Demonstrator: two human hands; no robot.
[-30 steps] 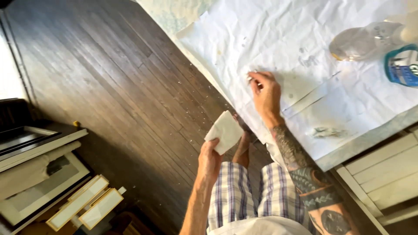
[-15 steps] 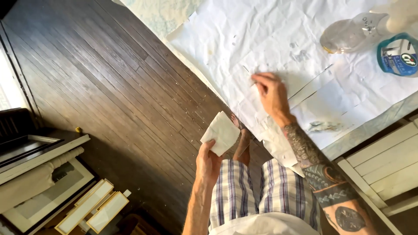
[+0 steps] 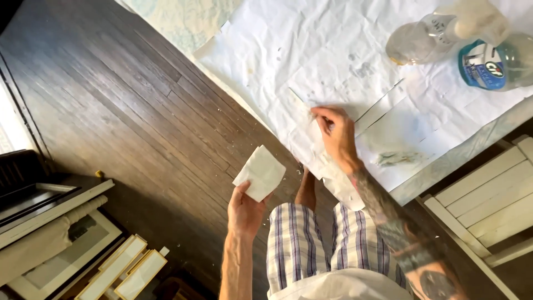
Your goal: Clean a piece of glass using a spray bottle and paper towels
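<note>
Two hands are at work below me, and each has its own job. My left hand (image 3: 244,211) hangs out over the dark wooden floor (image 3: 127,111), its grip closed on a folded white cloth (image 3: 261,172) pinched at the lower edge, so the pad stands up and free of the work, I judge held in reserve. My right hand (image 3: 336,136) reaches onto the desk (image 3: 444,166), fingertips drawn narrow and pressed down on a thin strip (image 3: 304,103) lying on the crumpled white paper sheet (image 3: 311,50); whether the fingers truly pinch the strip or only press it flat, I cannot tell. That paper covers the desk top, seemingly to shield it, and it bears smears and stains. At the far right lies a clear spray bottle (image 3: 427,39) tipped on its side, touching a second bottle with a blue label (image 3: 494,64), both well apart from the right hand. Framed panels (image 3: 119,272) lean at lower left.
</note>
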